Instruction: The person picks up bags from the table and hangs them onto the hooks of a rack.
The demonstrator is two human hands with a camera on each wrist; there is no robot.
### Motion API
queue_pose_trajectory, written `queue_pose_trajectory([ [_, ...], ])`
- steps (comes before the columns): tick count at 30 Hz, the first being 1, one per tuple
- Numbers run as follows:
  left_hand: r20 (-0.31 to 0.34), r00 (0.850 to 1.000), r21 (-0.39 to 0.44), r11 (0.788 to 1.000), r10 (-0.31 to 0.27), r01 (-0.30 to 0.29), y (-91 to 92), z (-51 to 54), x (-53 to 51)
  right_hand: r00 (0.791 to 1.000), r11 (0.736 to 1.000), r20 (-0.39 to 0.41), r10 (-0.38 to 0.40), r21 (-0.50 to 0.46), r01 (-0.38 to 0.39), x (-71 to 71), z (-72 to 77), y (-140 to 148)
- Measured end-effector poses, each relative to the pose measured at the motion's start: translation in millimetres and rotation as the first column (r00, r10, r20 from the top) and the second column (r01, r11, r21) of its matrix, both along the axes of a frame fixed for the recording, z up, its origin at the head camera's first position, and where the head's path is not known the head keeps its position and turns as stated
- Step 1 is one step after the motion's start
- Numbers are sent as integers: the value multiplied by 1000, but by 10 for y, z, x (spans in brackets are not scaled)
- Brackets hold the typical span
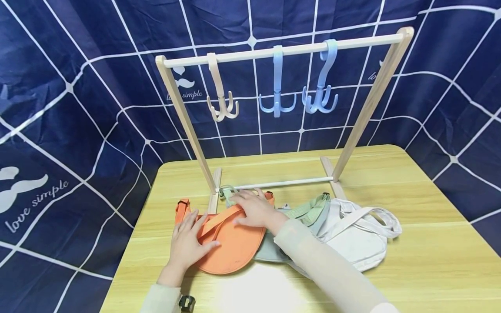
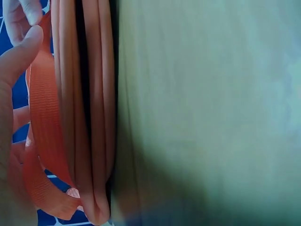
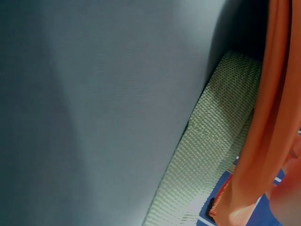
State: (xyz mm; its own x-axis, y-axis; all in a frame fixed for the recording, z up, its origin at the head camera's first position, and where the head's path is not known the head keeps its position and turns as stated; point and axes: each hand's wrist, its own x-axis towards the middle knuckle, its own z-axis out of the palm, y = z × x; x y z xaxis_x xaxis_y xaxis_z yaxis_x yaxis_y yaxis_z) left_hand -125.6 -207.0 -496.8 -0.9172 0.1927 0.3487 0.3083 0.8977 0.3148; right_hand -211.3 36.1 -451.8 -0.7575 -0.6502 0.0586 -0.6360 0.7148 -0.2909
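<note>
An orange shoulder bag [image 1: 231, 248] with a webbing strap [image 2: 44, 103] lies on the table, partly over a grey-green bag [image 1: 270, 250]. My left hand [image 1: 186, 243] is at the orange bag's left side, fingers spread and thumb toward its front. In the left wrist view, some of those fingers show behind the strap. Across the bag's upper right part lies my right hand [image 1: 254, 209], its fingers loosely extended by the strap. The right wrist view shows a green strap [image 3: 202, 155] beside the orange bag's edge [image 3: 263, 117]. A white bag [image 1: 356, 243] lies to the right.
Behind the bags stands a wooden rack [image 1: 358, 108]. From its top bar hang a beige hook [image 1: 221, 93] and two blue hooks [image 1: 277, 82]. A light green piece [image 1: 228, 195] lies by the rack's left foot. Dark blue grid-patterned cloth [image 1: 98, 108] surrounds the table [image 1: 438, 261].
</note>
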Motion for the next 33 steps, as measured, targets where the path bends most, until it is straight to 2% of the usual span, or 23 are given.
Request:
queue_pose_trajectory([
  [4,-59,997,40,998,-43,45,-16,-17,-15,1000,1000,17,0,3,0,-15,-13,2],
  [13,-88,993,87,993,-76,84,-55,-50,-14,996,1000,88,4,-15,-3,-43,-60,-14],
  [21,-132,986,93,990,-98,110,-71,-84,-13,997,997,77,11,-71,-6,-55,-89,-34],
  [29,-182,966,66,978,-181,196,-86,-88,-33,997,990,59,55,-134,-47,-67,-98,-5],
  [33,-218,952,90,967,-215,239,-93,-98,-46,991,980,79,104,-177,-89,-77,-103,25],
])
